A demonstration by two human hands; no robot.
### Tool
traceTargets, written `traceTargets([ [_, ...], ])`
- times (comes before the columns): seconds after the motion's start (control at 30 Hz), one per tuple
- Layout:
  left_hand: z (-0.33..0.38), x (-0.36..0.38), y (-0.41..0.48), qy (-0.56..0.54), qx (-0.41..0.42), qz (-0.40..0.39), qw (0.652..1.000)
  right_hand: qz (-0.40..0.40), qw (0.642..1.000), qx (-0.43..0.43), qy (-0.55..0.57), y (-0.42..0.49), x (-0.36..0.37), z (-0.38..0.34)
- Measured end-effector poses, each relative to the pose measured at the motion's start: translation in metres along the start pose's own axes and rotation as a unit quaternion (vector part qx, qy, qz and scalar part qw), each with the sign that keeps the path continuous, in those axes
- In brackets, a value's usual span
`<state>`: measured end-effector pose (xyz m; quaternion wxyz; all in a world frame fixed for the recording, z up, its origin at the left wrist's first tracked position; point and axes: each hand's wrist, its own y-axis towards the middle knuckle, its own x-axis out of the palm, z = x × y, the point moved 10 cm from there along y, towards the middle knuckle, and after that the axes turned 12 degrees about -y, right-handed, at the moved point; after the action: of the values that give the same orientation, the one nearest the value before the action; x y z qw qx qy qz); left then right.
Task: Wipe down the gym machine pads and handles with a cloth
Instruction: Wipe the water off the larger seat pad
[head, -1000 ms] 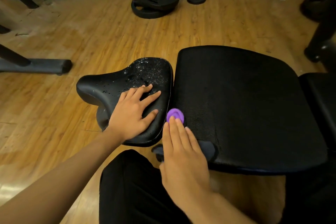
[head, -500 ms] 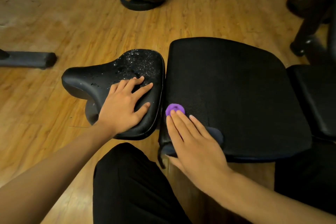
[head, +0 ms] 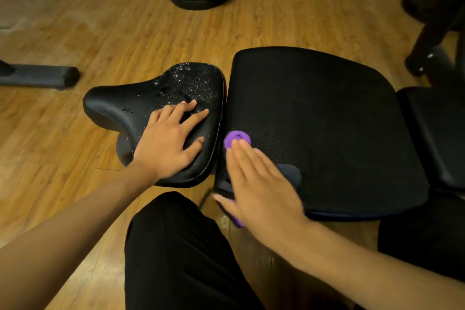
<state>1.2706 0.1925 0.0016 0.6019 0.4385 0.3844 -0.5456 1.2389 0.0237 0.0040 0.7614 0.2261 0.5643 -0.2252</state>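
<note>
l hand (head: 171, 143) flat on wet pad (head: 136, 100) — r hand (head: 261, 184) presses cloth (head: 290, 173)

Left hand (head: 171, 141): palm down, fingers spread, arm extended from near left | Right hand (head: 259, 184): palm down, fingers straight and together, slightly blurred, forearm from near right

Black seat pad (head: 141, 103), water droplets across its 1 o'clock end, large black pad (head: 327, 121) just beside at 3 o'clock, dark cloth (head: 289, 173) flat on its 7 o'clock corner.
</note>
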Motion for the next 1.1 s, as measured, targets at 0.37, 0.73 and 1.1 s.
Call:
traceTargets([
  [0.37,0.000,-0.003,0.002,-0.002,-0.001,0.001,1.000,0.022,0.999,-0.029,-0.019,-0.070,0.003,0.059],
  [0.73,0.002,0.001,0.002,0.010,-0.014,-0.013,1.000,-0.036,0.997,-0.013,0.062,-0.015,0.002,0.015],
  [1.1,-0.003,-0.005,0.004,-0.006,-0.018,-0.010,1.000,-0.111,0.986,0.107,0.070,0.135,0.052,0.094],
])
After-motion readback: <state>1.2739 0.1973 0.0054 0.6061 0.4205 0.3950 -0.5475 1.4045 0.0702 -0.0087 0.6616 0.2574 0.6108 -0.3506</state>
